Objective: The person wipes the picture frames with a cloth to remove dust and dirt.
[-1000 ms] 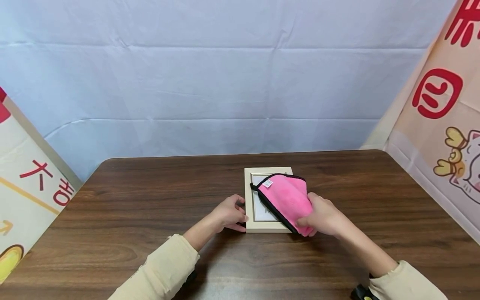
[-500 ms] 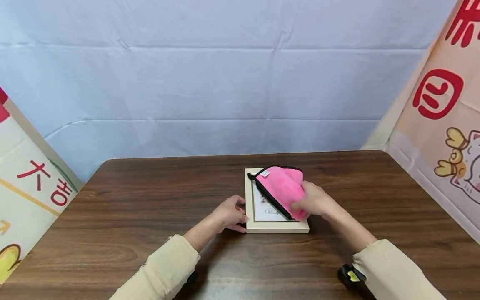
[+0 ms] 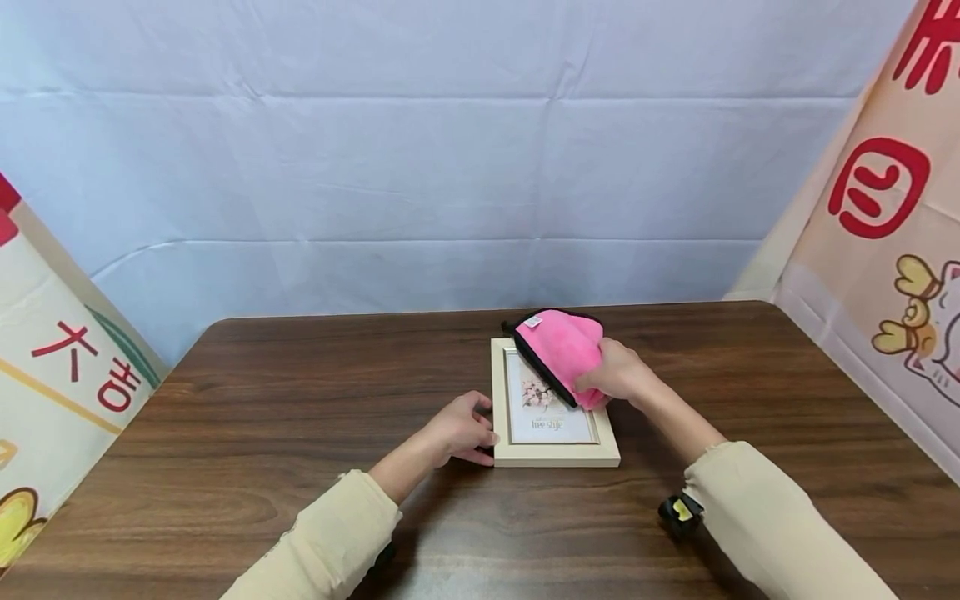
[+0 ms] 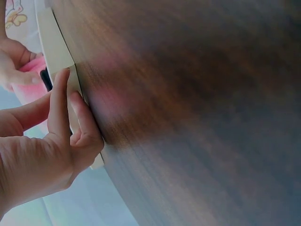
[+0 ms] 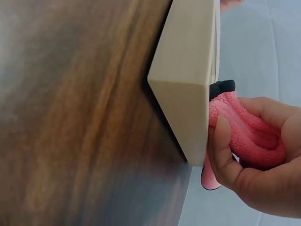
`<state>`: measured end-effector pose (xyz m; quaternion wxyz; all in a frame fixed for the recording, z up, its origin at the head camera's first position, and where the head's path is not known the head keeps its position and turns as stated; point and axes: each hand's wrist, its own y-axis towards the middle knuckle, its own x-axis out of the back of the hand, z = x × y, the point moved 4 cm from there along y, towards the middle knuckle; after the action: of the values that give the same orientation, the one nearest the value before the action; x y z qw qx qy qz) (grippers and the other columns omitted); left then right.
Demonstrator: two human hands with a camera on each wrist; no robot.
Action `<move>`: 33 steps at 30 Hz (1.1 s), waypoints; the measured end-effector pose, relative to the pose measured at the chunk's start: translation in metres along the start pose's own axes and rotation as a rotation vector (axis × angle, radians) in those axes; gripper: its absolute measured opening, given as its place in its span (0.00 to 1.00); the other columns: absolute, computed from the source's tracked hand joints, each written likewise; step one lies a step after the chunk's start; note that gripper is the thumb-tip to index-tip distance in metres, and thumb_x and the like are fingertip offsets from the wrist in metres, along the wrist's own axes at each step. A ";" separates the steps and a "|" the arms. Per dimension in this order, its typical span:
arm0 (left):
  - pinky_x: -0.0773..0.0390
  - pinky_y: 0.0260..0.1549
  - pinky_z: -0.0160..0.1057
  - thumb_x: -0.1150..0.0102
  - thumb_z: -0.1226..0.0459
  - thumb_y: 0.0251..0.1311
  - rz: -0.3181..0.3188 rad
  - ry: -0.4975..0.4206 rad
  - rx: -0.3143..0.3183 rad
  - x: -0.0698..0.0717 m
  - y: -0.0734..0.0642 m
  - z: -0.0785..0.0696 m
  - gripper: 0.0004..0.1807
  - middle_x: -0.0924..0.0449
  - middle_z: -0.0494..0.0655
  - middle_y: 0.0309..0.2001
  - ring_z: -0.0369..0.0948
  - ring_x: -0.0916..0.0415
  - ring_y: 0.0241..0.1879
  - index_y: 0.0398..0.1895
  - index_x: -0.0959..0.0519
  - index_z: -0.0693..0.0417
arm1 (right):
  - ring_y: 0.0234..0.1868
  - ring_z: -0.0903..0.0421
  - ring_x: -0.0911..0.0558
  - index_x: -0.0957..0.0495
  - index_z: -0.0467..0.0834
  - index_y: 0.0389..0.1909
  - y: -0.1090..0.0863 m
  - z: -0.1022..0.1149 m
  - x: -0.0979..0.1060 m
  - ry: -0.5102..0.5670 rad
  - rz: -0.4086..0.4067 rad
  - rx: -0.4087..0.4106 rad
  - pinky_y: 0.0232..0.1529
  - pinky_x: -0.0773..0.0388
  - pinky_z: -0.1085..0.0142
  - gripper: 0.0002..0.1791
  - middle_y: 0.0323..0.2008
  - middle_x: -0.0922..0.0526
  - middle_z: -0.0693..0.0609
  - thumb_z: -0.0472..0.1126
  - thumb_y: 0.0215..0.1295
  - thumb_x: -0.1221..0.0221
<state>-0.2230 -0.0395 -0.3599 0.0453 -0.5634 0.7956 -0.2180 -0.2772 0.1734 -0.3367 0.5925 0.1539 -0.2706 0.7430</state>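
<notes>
A cream picture frame (image 3: 557, 454) lies flat on the brown wooden table, with a pink flower print and the words "free style" showing behind its pane. My left hand (image 3: 459, 427) holds the frame's left side near the front corner, fingers against its edge in the left wrist view (image 4: 59, 99). Bunched in my right hand (image 3: 617, 372) is a pink plush cleaning cloth (image 3: 558, 346) with black trim, a small loop and a white tag. The cloth covers the frame's upper right part. In the right wrist view, the thumb and fingers pinch the folded cloth (image 5: 244, 127) at the frame's side.
The wooden table (image 3: 315, 375) extends around the frame, its far edge just behind the cloth. A pale blue-white sheet (image 3: 420, 167) hangs behind it. Printed banners stand at the left (image 3: 67, 358) and right (image 3: 892, 275). Black wrist straps show under the sleeves.
My right hand has slid the cloth away from me and slightly left across the frame, uncovering the print's lower part and the front right corner. The left hand has stayed in place.
</notes>
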 end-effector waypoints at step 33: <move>0.16 0.27 0.43 0.48 0.83 0.51 -0.012 0.011 0.011 0.000 -0.003 -0.003 0.26 0.36 0.55 0.35 0.42 0.32 0.27 0.55 0.40 0.68 | 0.24 0.54 0.23 0.41 0.26 0.53 -0.038 0.011 -0.021 -0.184 -0.020 0.008 0.25 0.21 0.66 0.35 0.36 0.27 0.38 0.35 0.44 0.37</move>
<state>-0.2212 -0.0398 -0.3558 0.0428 -0.5666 0.7913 -0.2258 -0.2363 0.1560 -0.3309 0.5718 0.2264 -0.3195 0.7209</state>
